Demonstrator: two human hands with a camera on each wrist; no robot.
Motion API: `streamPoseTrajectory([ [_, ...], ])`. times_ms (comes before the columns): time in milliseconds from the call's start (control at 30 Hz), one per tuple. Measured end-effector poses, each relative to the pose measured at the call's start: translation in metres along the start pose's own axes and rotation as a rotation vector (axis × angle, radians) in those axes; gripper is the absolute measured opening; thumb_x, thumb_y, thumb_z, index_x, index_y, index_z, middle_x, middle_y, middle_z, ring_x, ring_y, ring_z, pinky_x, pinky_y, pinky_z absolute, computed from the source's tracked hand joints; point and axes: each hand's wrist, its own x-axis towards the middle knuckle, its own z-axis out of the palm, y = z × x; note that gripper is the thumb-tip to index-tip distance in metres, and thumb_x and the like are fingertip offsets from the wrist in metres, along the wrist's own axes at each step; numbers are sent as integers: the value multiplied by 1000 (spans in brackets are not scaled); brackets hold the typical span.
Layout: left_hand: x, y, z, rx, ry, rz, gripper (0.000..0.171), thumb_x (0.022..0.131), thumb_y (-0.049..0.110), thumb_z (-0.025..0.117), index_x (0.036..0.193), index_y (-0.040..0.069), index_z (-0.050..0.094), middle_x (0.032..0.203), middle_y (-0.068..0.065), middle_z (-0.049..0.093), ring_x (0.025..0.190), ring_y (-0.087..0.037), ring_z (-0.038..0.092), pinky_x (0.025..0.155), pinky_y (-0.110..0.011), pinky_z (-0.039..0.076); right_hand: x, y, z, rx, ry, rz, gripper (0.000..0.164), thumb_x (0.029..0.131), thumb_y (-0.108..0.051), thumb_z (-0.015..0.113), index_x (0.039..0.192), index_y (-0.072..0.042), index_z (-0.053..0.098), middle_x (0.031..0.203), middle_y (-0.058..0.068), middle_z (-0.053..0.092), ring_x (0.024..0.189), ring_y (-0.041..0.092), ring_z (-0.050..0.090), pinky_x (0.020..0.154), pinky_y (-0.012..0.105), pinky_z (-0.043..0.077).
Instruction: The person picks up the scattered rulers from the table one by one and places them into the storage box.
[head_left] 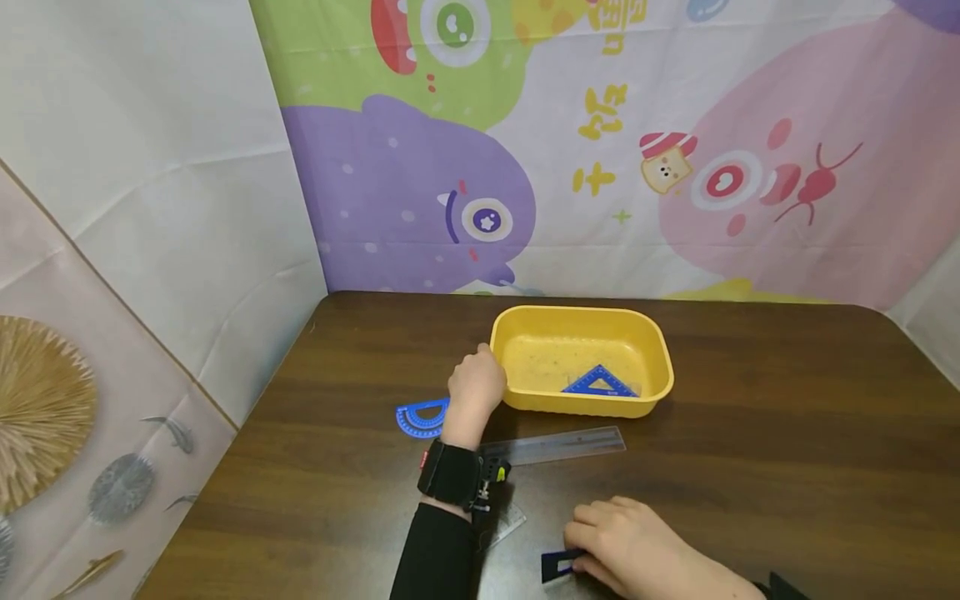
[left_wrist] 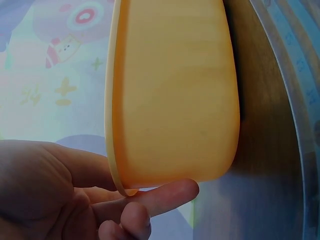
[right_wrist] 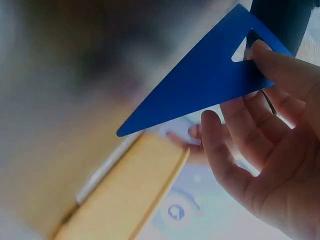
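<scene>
A yellow plastic basket point(head_left: 576, 406) stands near the back of the table. My left hand point(head_left: 477, 383) grips its left end at the rim; in the left wrist view the thumb side and fingers meet around the basket's edge point(left_wrist: 112, 105). Inside the basket lies a blue set square point(head_left: 581, 386) with clear pieces beside it. Close to the table's front, my right hand point(head_left: 628, 537) pinches another blue set square point(right_wrist: 195, 90) near its triangular cutout, the long point sticking out past the fingers. In the head view this set square looks dark and is partly covered by the hand.
A blue protractor point(head_left: 411, 423) lies left of my left wrist, partly hidden by it. In front of the basket is a clear ruler point(head_left: 570, 447). A small clear piece point(head_left: 512, 525) shows beside my left forearm. A cartoon-printed cloth point(head_left: 585, 250) hangs behind the table.
</scene>
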Motion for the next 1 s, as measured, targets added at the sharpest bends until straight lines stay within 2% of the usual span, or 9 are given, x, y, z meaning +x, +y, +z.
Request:
streamPoseTrajectory([
  [200,1,0,0,8,-3,-9,30,95,16,40,117,-2,49,89,-19,59,79,-34,60,64,-41,47,6,20,-14,-4,78,105,22,70,-23,74,70,-23,52,68,-16,41,58,-2,40,53,18,36],
  [367,1,1,0,12,-7,-11,30,95,16,40,118,-2,49,92,-19,59,82,-35,60,66,-42,48,9,33,-20,12,92,175,14,72,-19,74,75,-21,60,72,-14,49,60,-4,44,53,17,41],
  [533,1,1,0,15,-5,-13,30,95,17,40,118,-1,49,92,-19,60,82,-35,60,66,-43,48,15,44,-26,-22,138,210,11,73,-14,73,81,-17,65,76,-11,55,64,-2,51,56,18,45],
  [733,2,1,1,15,-7,-14,31,96,17,40,118,-1,49,91,-19,60,81,-34,61,65,-42,48,23,57,-40,-90,255,251,18,70,-8,74,86,-12,66,81,-5,61,69,5,58,58,23,49],
  [900,2,1,0,12,-8,-17,31,96,17,40,119,-1,48,92,-20,60,80,-34,61,66,-42,48,29,65,-45,-109,312,274,18,73,-4,71,89,-10,66,77,-4,58,62,5,49,52,22,44],
  [1000,1,0,1,9,-14,-21,31,96,17,40,119,-1,48,91,-19,59,80,-34,60,65,-42,48,33,69,-44,-99,341,286,18,76,-1,68,91,-10,65,77,-3,58,63,6,50,53,24,44],
])
